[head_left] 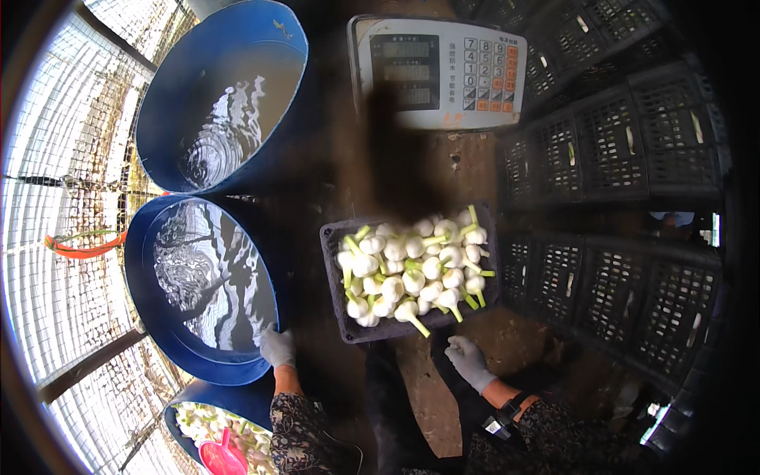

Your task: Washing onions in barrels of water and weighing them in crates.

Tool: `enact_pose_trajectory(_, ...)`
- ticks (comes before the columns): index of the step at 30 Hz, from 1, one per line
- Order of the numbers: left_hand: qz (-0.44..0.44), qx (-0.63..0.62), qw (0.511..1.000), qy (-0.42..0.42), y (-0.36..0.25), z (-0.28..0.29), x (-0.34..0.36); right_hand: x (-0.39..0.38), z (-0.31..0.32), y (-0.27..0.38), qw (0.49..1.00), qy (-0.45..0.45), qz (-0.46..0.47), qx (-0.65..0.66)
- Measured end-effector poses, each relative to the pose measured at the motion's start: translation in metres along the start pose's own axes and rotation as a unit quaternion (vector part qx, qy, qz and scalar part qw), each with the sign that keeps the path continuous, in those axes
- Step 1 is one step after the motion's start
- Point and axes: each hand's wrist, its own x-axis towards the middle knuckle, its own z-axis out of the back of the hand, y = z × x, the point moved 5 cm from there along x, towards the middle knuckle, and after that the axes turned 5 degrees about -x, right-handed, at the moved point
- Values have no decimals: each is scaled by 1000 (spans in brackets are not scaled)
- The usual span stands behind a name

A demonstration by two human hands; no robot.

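My left hand (278,348), in a pale grey glove, is closed over the near rim of a blue barrel (273,368) of water. Ripples and bright reflections cover that water. My right hand (469,362), gloved alike, is over my right knee, just short of a dark plastic crate (354,336). Its fingers are loosely bent and apart, with nothing visible in them. White garlic bulbs (413,281) with short green stems fill the crate. A dark blurred shape (404,170) hides part of the crate's far edge.
Beyond the crate stands a scale's display panel (483,83) with keys. Another blue water barrel (146,134) is at far left. A third blue container (176,431) at lower left holds garlic and a pink scoop (222,455). Stacked black crates (613,146) line the right side.
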Motion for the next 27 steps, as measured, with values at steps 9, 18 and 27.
enact_pose_trajectory(9,7,1,1000,-7,2,3,-12,8,8,-6,998,-21,-54,38)
enact_pose_trajectory(18,-27,14,1000,8,12,-10,13,60,21,24,997,-68,19,-17)
enact_pose_trajectory(27,-35,5,999,-18,7,-4,10,58,-16,89,907,-29,274,-317)
